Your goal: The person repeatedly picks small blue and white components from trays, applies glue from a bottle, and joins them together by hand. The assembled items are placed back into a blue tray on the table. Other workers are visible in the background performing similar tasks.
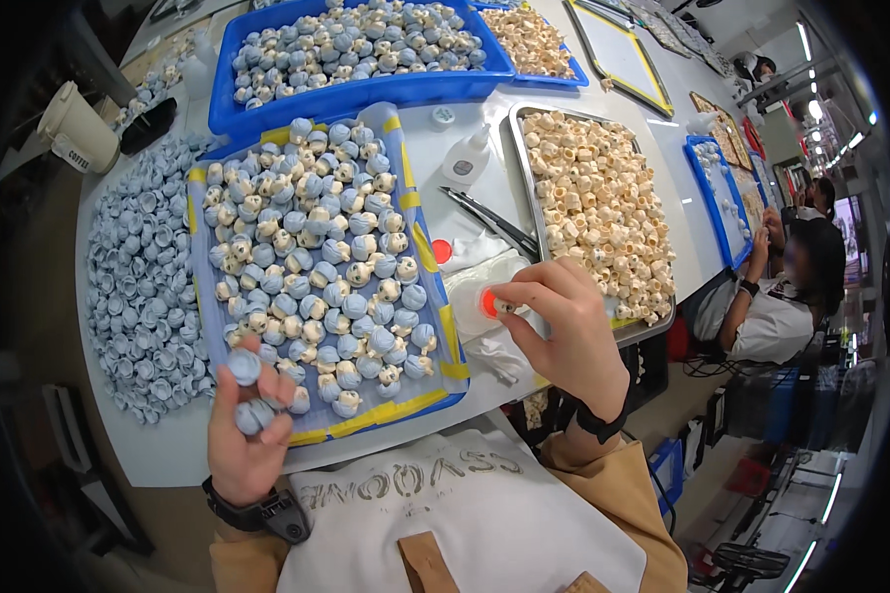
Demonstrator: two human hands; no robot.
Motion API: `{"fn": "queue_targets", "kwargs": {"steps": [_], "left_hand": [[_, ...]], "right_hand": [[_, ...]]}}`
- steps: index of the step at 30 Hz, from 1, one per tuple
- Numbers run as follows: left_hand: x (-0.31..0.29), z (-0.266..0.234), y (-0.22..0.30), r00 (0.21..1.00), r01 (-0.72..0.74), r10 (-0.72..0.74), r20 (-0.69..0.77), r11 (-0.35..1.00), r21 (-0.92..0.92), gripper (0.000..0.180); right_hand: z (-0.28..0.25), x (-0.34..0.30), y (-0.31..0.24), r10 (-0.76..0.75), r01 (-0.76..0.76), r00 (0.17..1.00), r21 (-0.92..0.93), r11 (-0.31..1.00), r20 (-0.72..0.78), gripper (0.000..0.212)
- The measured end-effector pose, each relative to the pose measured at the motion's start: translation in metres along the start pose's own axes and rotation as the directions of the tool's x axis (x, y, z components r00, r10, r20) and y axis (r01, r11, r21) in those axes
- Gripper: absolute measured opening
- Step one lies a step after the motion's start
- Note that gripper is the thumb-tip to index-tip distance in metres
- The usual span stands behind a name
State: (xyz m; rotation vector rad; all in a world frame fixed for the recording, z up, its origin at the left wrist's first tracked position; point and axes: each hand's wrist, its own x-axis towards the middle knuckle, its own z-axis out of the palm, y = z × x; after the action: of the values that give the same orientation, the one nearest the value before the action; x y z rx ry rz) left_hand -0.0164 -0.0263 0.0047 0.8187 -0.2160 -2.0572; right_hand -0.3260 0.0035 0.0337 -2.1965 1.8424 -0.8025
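Note:
My left hand (245, 435) is curled around a few pale blue rounded doll-hair pieces (254, 416) above the near left corner of a lined tray (445, 371). Filling that tray are small doll heads (312, 229), cream faces with blue hair. My right hand (568, 331) pinches a small cream doll-head piece (505, 306) between thumb and fingers, right beside a small clear cup with a red-orange inside (487, 302). Crumpled white wipes (499, 354) lie just nearer than the cup. Beyond my right hand, black tweezers (491, 219) rest near a white squeeze bottle (468, 156).
Loose blue hair pieces (144, 287) cover the table's left side. A metal tray (672, 318) of cream head pieces stands right. A blue bin (230, 117) of finished-looking heads is at the back. A white bucket (75, 128) stands far left. Another person (776, 306) sits at the right.

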Motion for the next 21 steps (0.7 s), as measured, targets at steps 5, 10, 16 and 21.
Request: {"fn": "queue_targets", "kwargs": {"steps": [5,10,16,21], "left_hand": [[0.01,0.014,0.007,0.994,0.052,-0.066,-0.089,0.987,-0.154,0.039],[0.018,0.007,0.003,0.931,-0.006,-0.08,0.355,0.972,0.234,0.049],[0.019,0.026,-0.003,0.921,-0.08,-0.134,0.365,0.853,0.516,0.049],[0.025,0.02,-0.006,0.88,0.016,-0.237,0.412,0.881,0.473,0.043]], "right_hand": [[0.0,-0.002,-0.001,0.077,-0.079,0.996,0.031,0.996,0.037,0.022],[0.007,-0.014,0.0,0.159,-0.152,0.986,0.115,0.982,-0.056,0.025],[0.01,-0.018,-0.003,0.22,-0.204,0.97,0.146,0.968,-0.107,0.027],[0.011,-0.021,-0.003,0.249,-0.227,0.96,0.169,0.959,-0.126,0.028]]}}
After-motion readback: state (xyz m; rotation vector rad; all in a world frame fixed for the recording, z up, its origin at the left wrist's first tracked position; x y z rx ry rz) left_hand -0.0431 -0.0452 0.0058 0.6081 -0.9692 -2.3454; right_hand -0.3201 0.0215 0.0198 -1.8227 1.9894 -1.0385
